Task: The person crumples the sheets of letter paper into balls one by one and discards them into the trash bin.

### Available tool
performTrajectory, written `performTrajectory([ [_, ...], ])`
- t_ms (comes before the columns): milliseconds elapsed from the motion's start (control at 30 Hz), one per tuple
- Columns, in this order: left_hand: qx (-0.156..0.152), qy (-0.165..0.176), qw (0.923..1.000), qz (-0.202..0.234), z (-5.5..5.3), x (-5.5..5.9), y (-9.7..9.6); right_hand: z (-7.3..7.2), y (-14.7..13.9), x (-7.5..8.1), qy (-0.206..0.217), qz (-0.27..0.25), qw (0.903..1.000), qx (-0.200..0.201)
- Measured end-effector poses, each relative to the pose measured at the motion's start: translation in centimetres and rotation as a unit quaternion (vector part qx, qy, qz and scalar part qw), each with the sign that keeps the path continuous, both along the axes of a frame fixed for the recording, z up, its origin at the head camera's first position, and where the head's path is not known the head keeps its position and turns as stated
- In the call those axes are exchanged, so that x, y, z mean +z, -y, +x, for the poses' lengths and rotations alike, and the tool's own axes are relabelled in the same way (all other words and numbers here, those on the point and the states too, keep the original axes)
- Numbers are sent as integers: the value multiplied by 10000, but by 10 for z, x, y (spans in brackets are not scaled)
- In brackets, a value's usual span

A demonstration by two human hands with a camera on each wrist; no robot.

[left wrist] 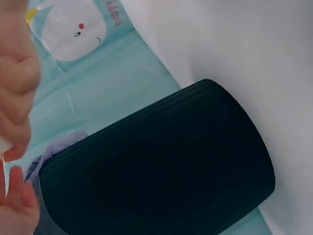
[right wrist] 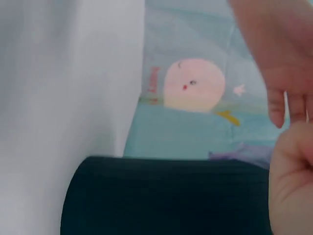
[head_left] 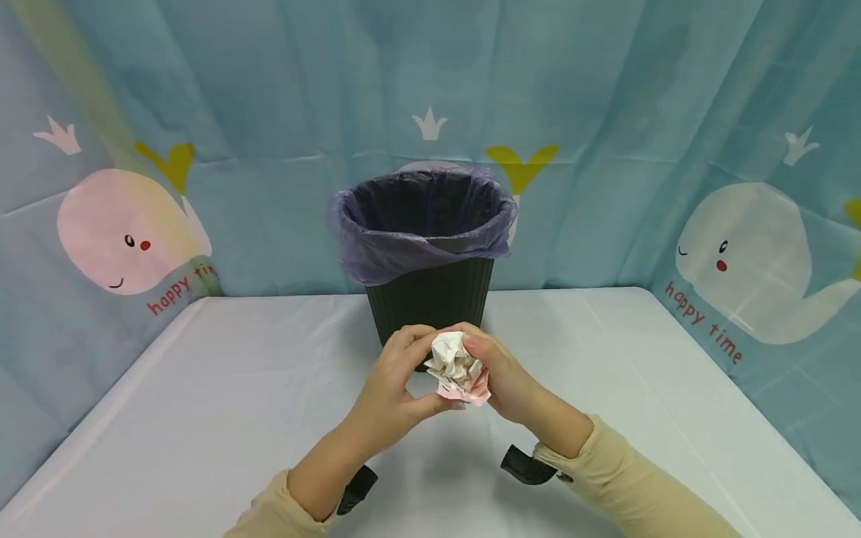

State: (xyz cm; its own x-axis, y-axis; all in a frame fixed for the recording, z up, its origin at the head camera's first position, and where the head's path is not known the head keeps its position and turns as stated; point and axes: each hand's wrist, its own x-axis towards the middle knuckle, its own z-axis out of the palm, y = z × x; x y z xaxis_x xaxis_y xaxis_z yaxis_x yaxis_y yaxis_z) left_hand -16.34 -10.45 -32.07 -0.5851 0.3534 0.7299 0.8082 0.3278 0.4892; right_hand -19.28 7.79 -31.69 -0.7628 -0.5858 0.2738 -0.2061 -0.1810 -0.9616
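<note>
A crumpled ball of paper, white and beige on top and pink below, is held between both hands in the head view. My left hand grips its left side, with the thumb under the pink part and the fingers at its far side. My right hand curls round the right side, thumb on top. Just beyond the hands stands a black trash can lined with a purple plastic bag. In both wrist views the hands sit at the image edge, and the paper is mostly hidden.
The trash can stands on a white-covered table, its mouth facing up. A light blue curtain printed with whales and crowns hangs behind and at both sides. Black camera mounts show under the wrists.
</note>
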Motion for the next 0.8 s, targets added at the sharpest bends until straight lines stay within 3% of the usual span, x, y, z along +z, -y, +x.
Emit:
performTrajectory([
  [100, -173, 343, 9988, 318, -1, 1, 2, -1, 0, 1, 187, 444, 9988, 11],
  [167, -99, 509, 9973, 528, -1, 3, 3, -1, 0, 1, 90, 602, 9980, -141],
  [300, 426, 583, 9937, 857, 0, 5, 3, -1, -2, -1, -615, 442, 9970, -151],
  [400, 561, 567, 9934, 824, 1, 7, 5, -1, -4, -5, -1255, 292, 9917, 22],
  [500, 245, 632, 9964, 506, 2, 8, 9, -3, -8, -9, -1911, 465, 9804, -121],
  [600, -130, 922, 9954, 226, 2, 7, 16, -6, -11, -12, -2442, 726, 9665, -299],
  [667, -270, 1207, 9921, 189, 3, 6, 19, -7, -12, -14, -2503, 786, 9648, -157],
  [800, -225, 1562, 9867, 378, 4, 4, 21, -6, -13, -13, -2212, 888, 9708, 250],
])
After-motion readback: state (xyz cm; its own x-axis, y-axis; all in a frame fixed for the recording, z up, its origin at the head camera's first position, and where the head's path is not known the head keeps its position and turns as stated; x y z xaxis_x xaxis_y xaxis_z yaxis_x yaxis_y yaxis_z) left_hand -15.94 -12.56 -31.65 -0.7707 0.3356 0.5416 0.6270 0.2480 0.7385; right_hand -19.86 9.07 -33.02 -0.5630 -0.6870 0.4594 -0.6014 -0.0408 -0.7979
